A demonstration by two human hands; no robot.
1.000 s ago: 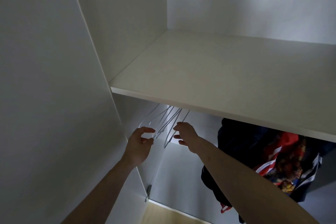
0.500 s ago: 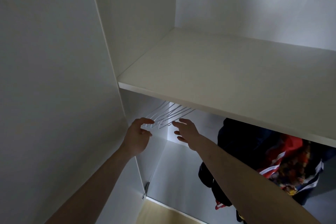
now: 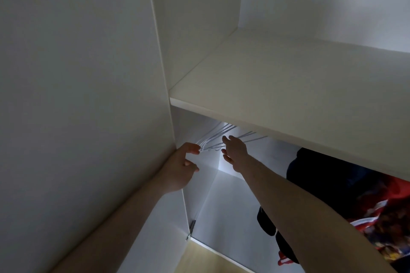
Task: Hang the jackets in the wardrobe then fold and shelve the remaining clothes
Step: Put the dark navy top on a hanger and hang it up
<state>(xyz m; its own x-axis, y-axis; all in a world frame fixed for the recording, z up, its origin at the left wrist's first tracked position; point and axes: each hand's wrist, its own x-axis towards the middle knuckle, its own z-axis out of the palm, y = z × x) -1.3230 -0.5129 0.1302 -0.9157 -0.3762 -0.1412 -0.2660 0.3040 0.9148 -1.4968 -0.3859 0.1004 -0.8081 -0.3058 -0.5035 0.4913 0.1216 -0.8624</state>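
A bunch of thin white wire hangers (image 3: 224, 139) hangs under the wardrobe's white shelf (image 3: 288, 86), close to its left end and the left side wall, splayed and tilted toward the front. Their tops are hidden behind the shelf's front edge. Toward the shelf's right end hangs a dark jacket (image 3: 328, 179), and just beside it a red, white and yellow patterned jacket (image 3: 381, 224).

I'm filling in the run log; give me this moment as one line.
stage: fetching hanger | left hand: fingertips at white hangers | right hand: open, among hangers | dark jacket: hung under shelf
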